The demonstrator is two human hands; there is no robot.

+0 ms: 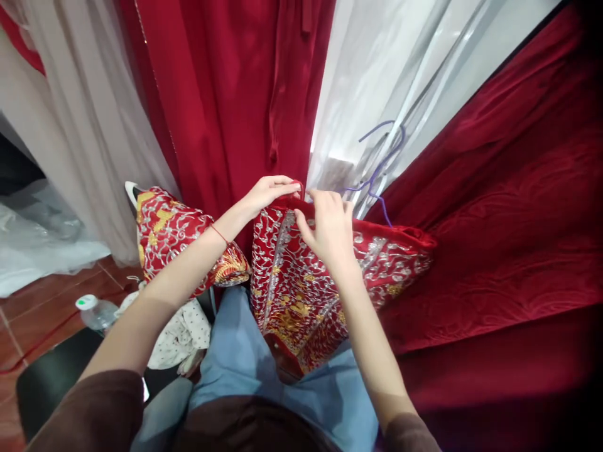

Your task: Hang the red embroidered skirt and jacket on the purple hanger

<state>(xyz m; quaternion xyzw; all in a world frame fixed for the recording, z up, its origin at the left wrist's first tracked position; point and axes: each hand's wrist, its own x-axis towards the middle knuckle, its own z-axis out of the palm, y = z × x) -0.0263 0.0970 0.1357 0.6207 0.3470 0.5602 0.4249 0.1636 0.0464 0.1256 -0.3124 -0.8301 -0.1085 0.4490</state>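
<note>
- Hands meet at the centre of the frame, on the top edge of a red embroidered garment [301, 282] that hangs down over the person's lap.
- Left hand [269, 191] comes in from the lower left, its grip pinched together on the garment's red collar edge, fingertips pointing right; a thin red string [219, 234] circles its wrist.
- Right hand [330, 227] rises from the lower right, just beside the left hand; its grip is closed on the same upper edge, thumb on the near side of the cloth, fingers curled over the top.
- Garment's silver and gold embroidery spreads from the hands down to the lower centre, with one part stretching right over a dark red velvet cloth [509, 238].
- Purple hanger [379, 166] pokes up just above and right of the right hand, in front of a white sheer curtain [377, 81].
- Second embroidered red piece [169, 235] lies left of centre, beside the left forearm, apart from the held garment.
- Plain red satin dress [226, 94] hangs at upper centre, behind the hands.
- Pale beige fabric [80, 125] hangs at upper left.
- Plastic bottle [97, 312] with a pale green cap sits at lower left on the reddish floor [42, 307], near a white dotted cloth [176, 339].
- Blue jeans [245, 370] cover the lap at bottom centre.
</note>
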